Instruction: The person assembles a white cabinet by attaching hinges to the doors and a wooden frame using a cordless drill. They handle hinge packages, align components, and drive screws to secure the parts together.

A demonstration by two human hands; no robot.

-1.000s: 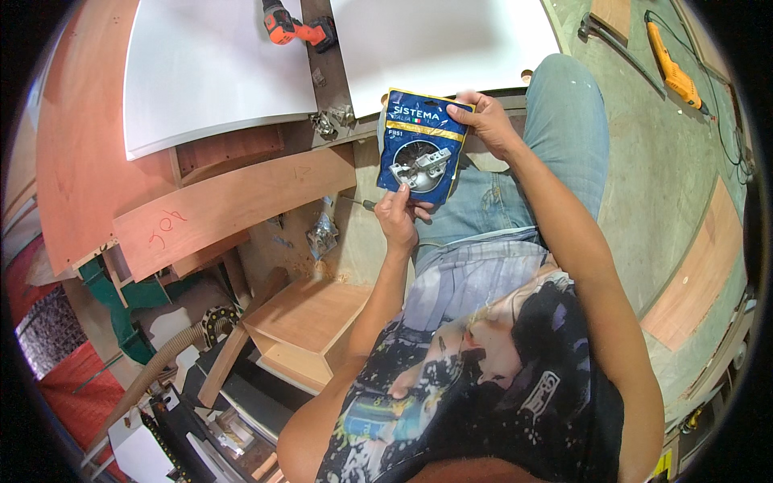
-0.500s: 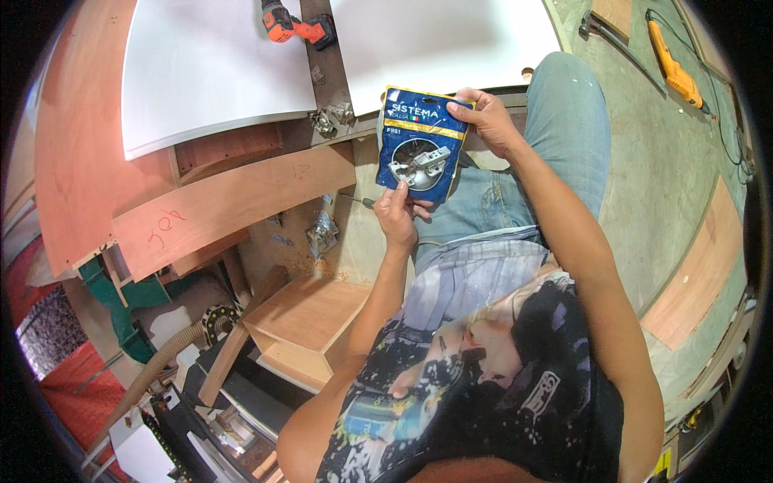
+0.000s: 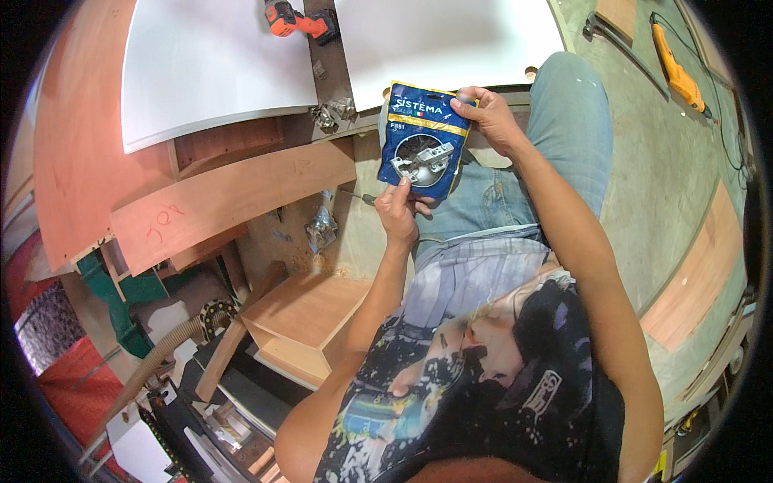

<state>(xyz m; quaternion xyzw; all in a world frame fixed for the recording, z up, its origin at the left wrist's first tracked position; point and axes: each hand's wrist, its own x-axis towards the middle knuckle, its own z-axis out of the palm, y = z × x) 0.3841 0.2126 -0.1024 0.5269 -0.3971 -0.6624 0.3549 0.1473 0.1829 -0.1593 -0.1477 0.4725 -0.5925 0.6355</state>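
Observation:
A blue packet of a cabinet hinge [image 3: 423, 137], with yellow edging and a round picture or window showing the metal hinge, is held up in front of me over my lap. My left hand [image 3: 398, 213] pinches its lower edge, thumb on the front face. At the upper right corner my right hand [image 3: 489, 119] grips it between thumb and fingers. Most of the left fingers are behind the packet. A screwdriver [image 3: 364, 196] lies on the floor just left of my left hand. Loose metal hinges [image 3: 334, 114] rest at the board's edge nearby.
White panels [image 3: 225, 72] lie ahead with an orange-black cordless drill [image 3: 302, 22] between them. A wooden board [image 3: 233, 201] and a wooden box [image 3: 310, 314] are at left. A hammer [image 3: 620, 50], a yellow corded power tool [image 3: 678, 68] and a plank [image 3: 700, 266] lie right.
Both hands keep the same hold on the packet. It has tilted very slightly, and the view has shifted a little.

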